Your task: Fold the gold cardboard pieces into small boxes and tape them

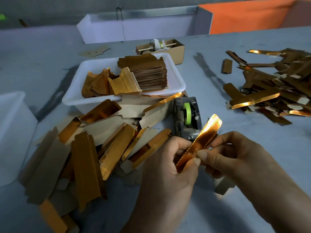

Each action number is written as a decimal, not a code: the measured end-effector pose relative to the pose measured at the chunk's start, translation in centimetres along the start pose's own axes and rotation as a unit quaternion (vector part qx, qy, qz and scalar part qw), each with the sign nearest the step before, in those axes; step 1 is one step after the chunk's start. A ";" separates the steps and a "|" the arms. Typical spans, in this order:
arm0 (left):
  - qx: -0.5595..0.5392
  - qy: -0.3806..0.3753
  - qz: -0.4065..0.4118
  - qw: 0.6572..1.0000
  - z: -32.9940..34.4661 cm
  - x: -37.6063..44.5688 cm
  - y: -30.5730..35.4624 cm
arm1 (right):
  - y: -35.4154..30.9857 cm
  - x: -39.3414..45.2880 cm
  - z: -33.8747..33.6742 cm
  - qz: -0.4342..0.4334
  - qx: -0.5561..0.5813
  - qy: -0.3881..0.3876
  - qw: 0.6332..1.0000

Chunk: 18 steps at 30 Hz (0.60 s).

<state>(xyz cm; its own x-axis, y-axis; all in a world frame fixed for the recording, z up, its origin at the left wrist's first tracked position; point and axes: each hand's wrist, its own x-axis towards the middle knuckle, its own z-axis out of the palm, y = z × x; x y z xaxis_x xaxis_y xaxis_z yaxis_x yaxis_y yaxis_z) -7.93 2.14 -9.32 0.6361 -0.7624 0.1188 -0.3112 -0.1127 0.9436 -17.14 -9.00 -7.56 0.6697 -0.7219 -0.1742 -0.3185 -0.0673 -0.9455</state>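
Gold piece (pixel 198 145) held above the surface, both hands pinching its near end — left hand (pixel 171 163), right hand (pixel 235 157). Light, thin, springy card (foil likely slick): keep your fingers on the creases.

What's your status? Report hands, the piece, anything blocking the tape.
Left hand and right hand both pinch one gold cardboard piece, held up, untaped. Tape dispenser just beyond, unobstructed.

A long, shiny gold cardboard strip (pixel 200 142) slants upward, seemingly part-folded lengthwise, above the table.
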 end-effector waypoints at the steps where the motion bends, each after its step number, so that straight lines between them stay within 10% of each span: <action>1: -0.002 0.000 -0.005 1.000 -0.1 -0.1 -0.1 | 0.1 0.1 0.0 0.007 0.014 -0.004 1.000; 18: -0.177 -0.095 -0.212 0.956 -2.3 -1.7 -2.1 | 1.1 -1.6 1.0 0.018 -0.022 -0.065 0.997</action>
<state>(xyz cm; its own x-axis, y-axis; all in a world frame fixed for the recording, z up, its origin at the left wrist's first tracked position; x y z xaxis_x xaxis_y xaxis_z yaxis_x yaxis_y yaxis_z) -6.71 5.13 -10.80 0.5026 -0.8017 -0.3235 0.2261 -0.2393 0.9443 -17.89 -7.19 -8.60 0.7381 -0.6286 -0.2450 -0.3710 -0.0749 -0.9256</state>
